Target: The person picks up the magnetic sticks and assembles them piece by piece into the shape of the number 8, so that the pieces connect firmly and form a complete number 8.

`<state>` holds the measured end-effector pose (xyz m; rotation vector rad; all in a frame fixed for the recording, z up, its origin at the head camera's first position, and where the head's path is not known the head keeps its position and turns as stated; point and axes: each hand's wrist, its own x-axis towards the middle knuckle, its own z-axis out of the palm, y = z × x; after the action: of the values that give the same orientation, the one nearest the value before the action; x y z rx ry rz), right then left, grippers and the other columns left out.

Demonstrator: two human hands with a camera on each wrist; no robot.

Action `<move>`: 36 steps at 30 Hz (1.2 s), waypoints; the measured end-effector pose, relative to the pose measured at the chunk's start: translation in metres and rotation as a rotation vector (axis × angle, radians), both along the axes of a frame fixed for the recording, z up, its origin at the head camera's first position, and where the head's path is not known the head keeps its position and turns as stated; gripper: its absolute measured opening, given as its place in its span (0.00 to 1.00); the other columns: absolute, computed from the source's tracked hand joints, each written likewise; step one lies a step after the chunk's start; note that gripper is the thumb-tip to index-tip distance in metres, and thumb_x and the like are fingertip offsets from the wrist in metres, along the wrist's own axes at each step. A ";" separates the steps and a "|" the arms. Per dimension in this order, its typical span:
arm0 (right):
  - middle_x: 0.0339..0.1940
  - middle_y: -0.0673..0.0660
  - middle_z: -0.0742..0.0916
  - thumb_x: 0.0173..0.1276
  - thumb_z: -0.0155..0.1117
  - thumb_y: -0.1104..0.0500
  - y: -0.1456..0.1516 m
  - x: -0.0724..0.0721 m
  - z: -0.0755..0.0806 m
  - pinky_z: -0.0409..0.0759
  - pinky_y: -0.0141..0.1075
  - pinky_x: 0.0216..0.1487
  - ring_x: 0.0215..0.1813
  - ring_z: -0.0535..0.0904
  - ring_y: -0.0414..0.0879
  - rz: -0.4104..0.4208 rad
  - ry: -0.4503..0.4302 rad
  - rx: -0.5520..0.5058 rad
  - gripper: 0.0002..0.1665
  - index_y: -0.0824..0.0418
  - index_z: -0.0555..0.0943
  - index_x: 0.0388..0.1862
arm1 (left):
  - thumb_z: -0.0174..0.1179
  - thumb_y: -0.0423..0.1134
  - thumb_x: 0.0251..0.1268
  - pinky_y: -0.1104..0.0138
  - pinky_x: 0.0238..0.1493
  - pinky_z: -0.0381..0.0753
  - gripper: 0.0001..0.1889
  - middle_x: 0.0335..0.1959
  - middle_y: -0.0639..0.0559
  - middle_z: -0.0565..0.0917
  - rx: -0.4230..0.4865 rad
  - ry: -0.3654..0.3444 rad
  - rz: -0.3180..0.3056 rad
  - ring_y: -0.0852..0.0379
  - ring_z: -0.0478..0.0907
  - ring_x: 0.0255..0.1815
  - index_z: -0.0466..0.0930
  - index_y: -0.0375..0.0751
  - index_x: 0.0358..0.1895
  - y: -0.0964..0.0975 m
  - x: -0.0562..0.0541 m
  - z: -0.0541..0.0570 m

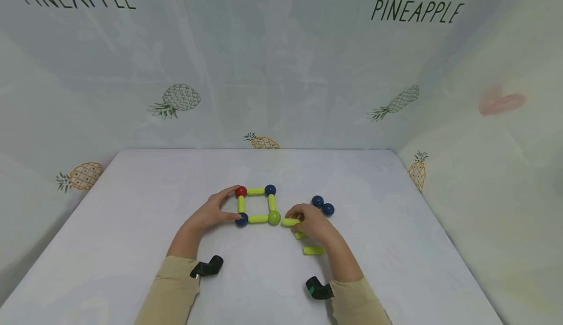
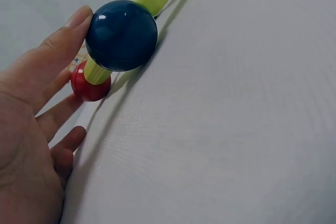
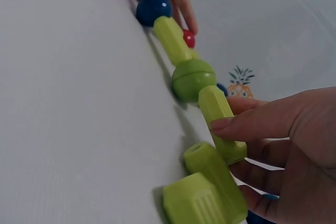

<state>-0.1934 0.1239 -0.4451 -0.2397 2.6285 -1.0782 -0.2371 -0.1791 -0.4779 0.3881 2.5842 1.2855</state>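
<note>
Rod [image 1: 290, 222]: held in right hand [image 1: 313, 223], just right of green ball [image 1: 274, 217], the near right corner of a square [image 1: 258, 219] of balls and rods on the table [image 1: 246, 278]. Pinched between thumb and fingers, toward the right end; probably gripped there to leave the left end bare and facing the ball. Contact with the ball: cannot tell; shows a sliver of gap in head view, looks end to end in right wrist view. Long axis: runs left to right, roughly in line with the square's near side. Points its bare end left, at green ball.

Left hand [image 1: 211, 215]: spread along the square's left side, thumb against near blue ball [image 1: 241, 219], fingertip at red ball [image 1: 240, 191]. Likely steadies the square against a push from the right. Not closed round anything.

Covered rod [image 1: 300, 235]: just below right fingers, partly hidden. Loose rod [image 1: 313, 250]: nearer the body, long axis left to right. Blue pair [image 1: 327, 209]: side by side beyond right hand. Placed close by, presumably for easy reach.
</note>
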 end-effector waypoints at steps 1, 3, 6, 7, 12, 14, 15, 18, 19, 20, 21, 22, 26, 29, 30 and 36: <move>0.37 0.49 0.81 0.60 0.71 0.67 0.000 0.001 0.001 0.76 0.40 0.41 0.39 0.73 0.47 0.002 0.002 -0.006 0.14 0.53 0.85 0.43 | 0.75 0.46 0.51 0.39 0.68 0.53 0.47 0.74 0.36 0.59 -0.007 -0.003 0.004 0.35 0.52 0.74 0.59 0.48 0.75 0.000 0.000 0.001; 0.37 0.49 0.81 0.60 0.71 0.67 -0.002 0.002 0.005 0.76 0.40 0.40 0.40 0.74 0.47 0.010 0.008 -0.024 0.15 0.53 0.84 0.45 | 0.75 0.47 0.51 0.38 0.67 0.55 0.47 0.73 0.35 0.60 -0.030 -0.009 0.018 0.34 0.54 0.73 0.59 0.49 0.75 0.001 -0.001 0.002; 0.38 0.50 0.81 0.60 0.71 0.67 -0.005 0.005 0.010 0.76 0.39 0.39 0.40 0.74 0.47 0.022 0.013 -0.049 0.16 0.54 0.84 0.47 | 0.75 0.48 0.51 0.37 0.65 0.57 0.47 0.72 0.34 0.60 -0.051 -0.025 0.035 0.33 0.56 0.72 0.59 0.51 0.75 0.004 -0.002 0.004; 0.38 0.50 0.81 0.60 0.70 0.68 -0.006 0.006 0.012 0.76 0.39 0.39 0.40 0.74 0.47 0.025 0.016 -0.058 0.17 0.54 0.84 0.47 | 0.75 0.49 0.51 0.36 0.65 0.57 0.47 0.72 0.34 0.61 -0.060 -0.027 0.037 0.33 0.57 0.71 0.59 0.51 0.75 0.005 -0.002 0.005; 0.39 0.49 0.82 0.61 0.70 0.67 -0.015 0.008 0.016 0.77 0.39 0.40 0.42 0.74 0.47 0.034 0.028 -0.087 0.17 0.54 0.84 0.48 | 0.74 0.50 0.51 0.36 0.63 0.60 0.47 0.72 0.34 0.61 -0.075 -0.043 0.049 0.34 0.59 0.70 0.59 0.53 0.75 0.010 -0.004 0.009; 0.40 0.49 0.82 0.62 0.70 0.66 -0.018 0.008 0.017 0.77 0.39 0.41 0.42 0.75 0.47 0.036 0.029 -0.095 0.17 0.54 0.84 0.49 | 0.74 0.51 0.51 0.35 0.62 0.60 0.47 0.71 0.34 0.62 -0.084 -0.046 0.058 0.34 0.60 0.70 0.59 0.53 0.75 0.012 -0.006 0.009; 0.40 0.49 0.82 0.62 0.70 0.66 -0.020 0.009 0.018 0.77 0.39 0.42 0.42 0.75 0.46 0.039 0.031 -0.100 0.16 0.54 0.84 0.49 | 0.75 0.52 0.51 0.35 0.62 0.61 0.48 0.71 0.34 0.63 -0.090 -0.047 0.063 0.34 0.60 0.69 0.59 0.53 0.75 0.014 -0.007 0.009; 0.40 0.49 0.82 0.63 0.69 0.65 -0.024 0.009 0.018 0.77 0.39 0.43 0.42 0.76 0.46 0.043 0.033 -0.115 0.17 0.55 0.83 0.50 | 0.74 0.53 0.51 0.35 0.61 0.62 0.48 0.70 0.33 0.63 -0.100 -0.049 0.069 0.34 0.60 0.69 0.58 0.53 0.75 0.017 -0.010 0.009; 0.40 0.49 0.82 0.63 0.69 0.65 -0.025 0.009 0.019 0.77 0.40 0.43 0.42 0.76 0.46 0.045 0.034 -0.118 0.17 0.55 0.83 0.51 | 0.74 0.53 0.51 0.35 0.61 0.62 0.48 0.70 0.33 0.63 -0.100 -0.052 0.071 0.34 0.60 0.69 0.58 0.54 0.75 0.018 -0.012 0.009; 0.40 0.49 0.82 0.63 0.69 0.65 -0.026 0.009 0.019 0.77 0.40 0.43 0.42 0.76 0.46 0.046 0.033 -0.122 0.17 0.56 0.83 0.51 | 0.74 0.52 0.51 0.36 0.61 0.62 0.48 0.71 0.34 0.62 -0.099 -0.053 0.071 0.34 0.60 0.69 0.58 0.54 0.75 0.020 -0.013 0.009; 0.40 0.50 0.82 0.63 0.69 0.65 -0.027 0.008 0.019 0.77 0.40 0.43 0.42 0.77 0.46 0.049 0.033 -0.126 0.17 0.56 0.82 0.51 | 0.74 0.52 0.51 0.36 0.61 0.63 0.48 0.71 0.35 0.62 -0.100 -0.056 0.075 0.34 0.60 0.69 0.58 0.55 0.75 0.021 -0.014 0.009; 0.40 0.50 0.82 0.63 0.69 0.65 -0.028 0.008 0.020 0.78 0.40 0.44 0.42 0.77 0.46 0.050 0.029 -0.130 0.17 0.56 0.82 0.51 | 0.74 0.51 0.51 0.36 0.61 0.63 0.48 0.71 0.35 0.62 -0.101 -0.056 0.076 0.34 0.61 0.69 0.58 0.54 0.75 0.023 -0.015 0.009; 0.40 0.51 0.82 0.63 0.69 0.65 -0.032 0.008 0.020 0.78 0.41 0.45 0.43 0.77 0.47 0.051 0.016 -0.139 0.17 0.58 0.82 0.52 | 0.74 0.50 0.52 0.36 0.60 0.64 0.47 0.72 0.35 0.61 -0.099 -0.062 0.088 0.33 0.61 0.68 0.58 0.54 0.75 0.028 -0.017 0.010; 0.39 0.51 0.82 0.64 0.69 0.64 -0.035 0.008 0.017 0.78 0.41 0.44 0.43 0.77 0.47 0.041 -0.001 -0.132 0.17 0.59 0.81 0.52 | 0.74 0.49 0.52 0.37 0.60 0.65 0.47 0.73 0.36 0.60 -0.081 -0.060 0.081 0.32 0.62 0.68 0.58 0.52 0.75 0.031 -0.019 0.009; 0.39 0.51 0.82 0.64 0.69 0.64 -0.037 0.007 0.015 0.78 0.41 0.44 0.43 0.77 0.47 0.037 -0.009 -0.132 0.17 0.59 0.81 0.52 | 0.74 0.49 0.52 0.38 0.61 0.65 0.47 0.73 0.36 0.59 -0.071 -0.061 0.080 0.32 0.62 0.68 0.58 0.52 0.75 0.032 -0.020 0.009; 0.38 0.51 0.83 0.63 0.69 0.63 -0.042 0.006 0.010 0.79 0.41 0.42 0.41 0.78 0.47 0.004 -0.035 -0.125 0.18 0.59 0.81 0.52 | 0.75 0.48 0.52 0.39 0.60 0.66 0.47 0.74 0.38 0.58 -0.044 -0.054 0.080 0.32 0.62 0.68 0.58 0.52 0.75 0.039 -0.024 0.006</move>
<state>-0.1871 0.0818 -0.4356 -0.2498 2.5326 -1.2357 -0.2606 -0.1402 -0.4715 0.2407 2.6020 1.2451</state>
